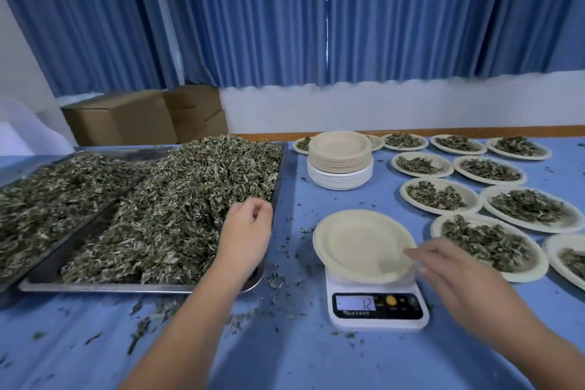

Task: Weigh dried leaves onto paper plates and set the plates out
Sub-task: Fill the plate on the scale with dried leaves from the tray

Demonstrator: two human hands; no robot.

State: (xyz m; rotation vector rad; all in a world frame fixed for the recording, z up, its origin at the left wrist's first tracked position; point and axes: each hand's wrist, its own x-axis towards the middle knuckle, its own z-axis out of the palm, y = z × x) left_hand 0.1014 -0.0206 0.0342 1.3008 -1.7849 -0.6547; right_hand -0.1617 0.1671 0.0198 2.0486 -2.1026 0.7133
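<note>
R fingers [411, 253]: index straight on near rim of empty plate [357, 241], thumb at rim edge; blurred, can't tell if pinching.
R hand [456, 272]: just rt of scale [376, 313].
L fingers [258, 210]: loosely curled, nothing seen in them.
L hand [247, 228]: over rt edge of tray [104, 287], just above dried leaves [177, 193].
Empty plate: on scale, display 12.
Filled plates [487, 241]: rows to rt on table [285, 358].
Plate stack [340, 155]: behind scale.
</note>
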